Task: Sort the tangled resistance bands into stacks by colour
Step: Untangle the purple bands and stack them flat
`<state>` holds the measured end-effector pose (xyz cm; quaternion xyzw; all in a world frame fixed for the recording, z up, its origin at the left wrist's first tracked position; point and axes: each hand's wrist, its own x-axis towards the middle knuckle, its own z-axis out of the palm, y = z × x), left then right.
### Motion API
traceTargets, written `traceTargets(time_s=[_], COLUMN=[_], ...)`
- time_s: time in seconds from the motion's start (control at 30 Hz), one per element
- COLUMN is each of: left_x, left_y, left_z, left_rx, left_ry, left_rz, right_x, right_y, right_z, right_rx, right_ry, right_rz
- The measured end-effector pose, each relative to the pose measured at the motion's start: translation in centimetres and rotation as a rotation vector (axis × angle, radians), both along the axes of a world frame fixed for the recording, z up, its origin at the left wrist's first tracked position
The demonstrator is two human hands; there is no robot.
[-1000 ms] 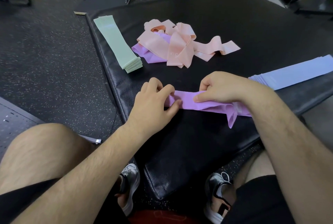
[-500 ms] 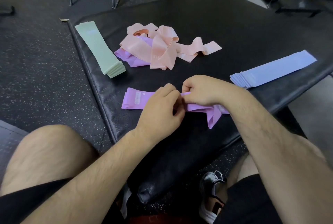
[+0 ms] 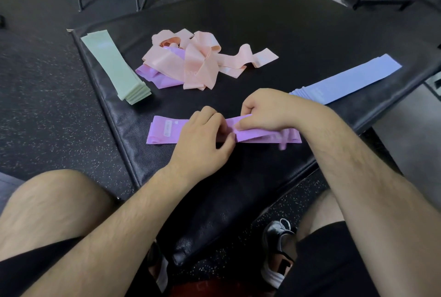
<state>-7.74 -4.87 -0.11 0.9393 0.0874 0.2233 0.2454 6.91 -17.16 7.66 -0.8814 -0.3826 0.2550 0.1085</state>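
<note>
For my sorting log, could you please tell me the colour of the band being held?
The band is purple; head view.

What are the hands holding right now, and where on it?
The purple band: left hand pinches its middle, right hand grips just beside that.

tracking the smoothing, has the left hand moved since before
Yes: the left hand slid right along the purple band, away from the green stack.

A purple band (image 3: pixel 164 129) lies flat across the near side, its right end bunched. A neat green stack (image 3: pixel 114 70) lies at far left and a blue stack (image 3: pixel 353 77) at far right. Between them, pink bands (image 3: pixel 198 62) tangle over a second purple band (image 3: pixel 155 77).
</note>
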Motion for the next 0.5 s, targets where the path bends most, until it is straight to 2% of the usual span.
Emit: traceTargets(time_s=[0.33, 0.5], left_x=[0.0, 0.2], left_y=[-0.1, -0.2], left_z=[-0.1, -0.2], left_rx=[0.023, 0.049], left_ry=[-0.009, -0.011], left_rz=[0.015, 0.019], right_x=[0.8, 0.4], right_y=[-2.1, -2.1], right_z=[1.1, 0.1], right_rx=[0.031, -0.017], right_ry=[-0.053, -0.097], right_rz=[-0.067, -0.053])
